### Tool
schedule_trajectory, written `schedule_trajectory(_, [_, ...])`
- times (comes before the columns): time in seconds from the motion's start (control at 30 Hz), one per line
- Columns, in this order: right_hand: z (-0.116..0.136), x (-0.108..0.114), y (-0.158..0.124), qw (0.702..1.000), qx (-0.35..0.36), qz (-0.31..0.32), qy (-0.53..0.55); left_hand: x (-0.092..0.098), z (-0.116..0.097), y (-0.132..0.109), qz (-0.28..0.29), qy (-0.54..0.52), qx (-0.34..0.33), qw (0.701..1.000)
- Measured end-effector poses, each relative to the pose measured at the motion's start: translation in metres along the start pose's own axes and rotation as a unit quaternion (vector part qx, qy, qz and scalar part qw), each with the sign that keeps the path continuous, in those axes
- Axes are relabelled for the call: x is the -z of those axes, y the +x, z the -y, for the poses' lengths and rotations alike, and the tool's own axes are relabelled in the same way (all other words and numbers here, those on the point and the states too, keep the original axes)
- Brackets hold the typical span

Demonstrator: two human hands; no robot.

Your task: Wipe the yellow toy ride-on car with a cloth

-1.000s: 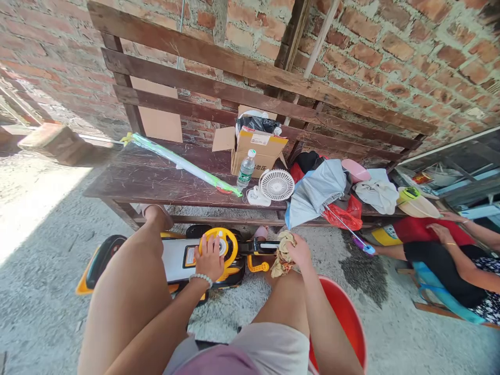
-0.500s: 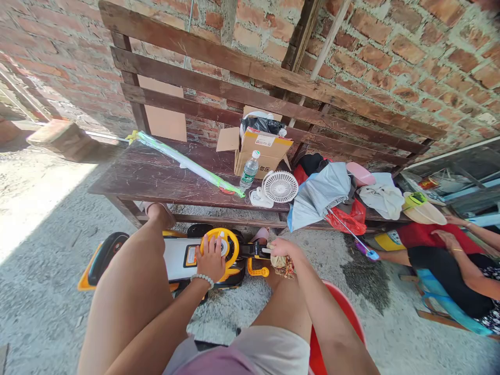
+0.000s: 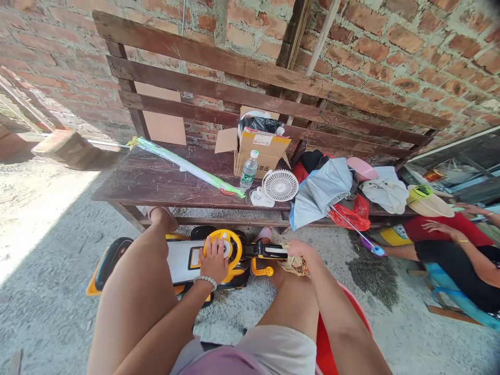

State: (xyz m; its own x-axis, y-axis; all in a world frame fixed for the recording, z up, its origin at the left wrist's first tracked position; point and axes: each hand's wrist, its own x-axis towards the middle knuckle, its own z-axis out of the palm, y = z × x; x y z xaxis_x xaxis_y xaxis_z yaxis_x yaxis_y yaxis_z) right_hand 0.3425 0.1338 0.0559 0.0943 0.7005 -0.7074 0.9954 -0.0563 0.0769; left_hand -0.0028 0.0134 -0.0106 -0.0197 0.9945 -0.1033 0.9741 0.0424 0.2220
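Note:
A yellow, white and black toy ride-on car (image 3: 177,258) lies on the concrete floor between my legs. My left hand (image 3: 215,259) rests on its yellow steering wheel (image 3: 230,247), fingers curled over the rim. My right hand (image 3: 301,251) is closed on a crumpled, patterned rag (image 3: 296,265) and presses it against the black front part of the car (image 3: 269,251), just right of the wheel. A bead bracelet shows on my left wrist.
A dark wooden bench (image 3: 164,179) stands against a brick wall and carries a cardboard box (image 3: 260,148), a water bottle (image 3: 249,170), a small white fan (image 3: 279,186), a grey umbrella (image 3: 322,190) and bags. A red bucket (image 3: 332,333) sits by my right leg. Another person (image 3: 449,245) sits at the right.
My right hand has lowered the rag from above my knee onto the car's front part and slid it rightwards. My left hand has stayed on the steering wheel.

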Motion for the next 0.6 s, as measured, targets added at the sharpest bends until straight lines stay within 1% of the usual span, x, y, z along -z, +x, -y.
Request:
schedule_trajectory(0.07, [-0.003,-0.004,0.000,1.000,-0.007,-0.012,0.002,-0.001,0.000,0.000,0.002,-0.001,0.002,1.000])
schedule_trajectory(0.17, [-0.002,-0.012,-0.001,0.999,-0.022,-0.046,0.016,-0.001,-0.001,0.001,0.002,-0.003,0.003,1.000])
schedule_trajectory(0.27, [-0.003,-0.020,-0.006,0.995,-0.034,-0.091,0.037,0.001,-0.001,0.002,0.009,-0.007,0.006,1.000])
schedule_trajectory(0.33, [-0.008,-0.024,-0.011,0.989,-0.042,-0.128,0.054,0.003,-0.002,0.002,0.021,-0.013,0.008,1.000])
schedule_trajectory(0.4, [-0.019,-0.027,-0.020,0.982,-0.056,-0.162,0.078,0.005,-0.002,0.002,0.027,-0.019,0.010,0.999])
schedule_trajectory(0.47, [-0.036,-0.031,-0.029,0.974,-0.079,-0.189,0.101,0.005,-0.002,0.002,0.021,-0.025,0.009,0.999])
schedule_trajectory(0.6, [-0.072,-0.041,-0.046,0.938,-0.166,-0.271,0.136,0.004,-0.002,0.001,0.014,-0.031,0.009,0.999])
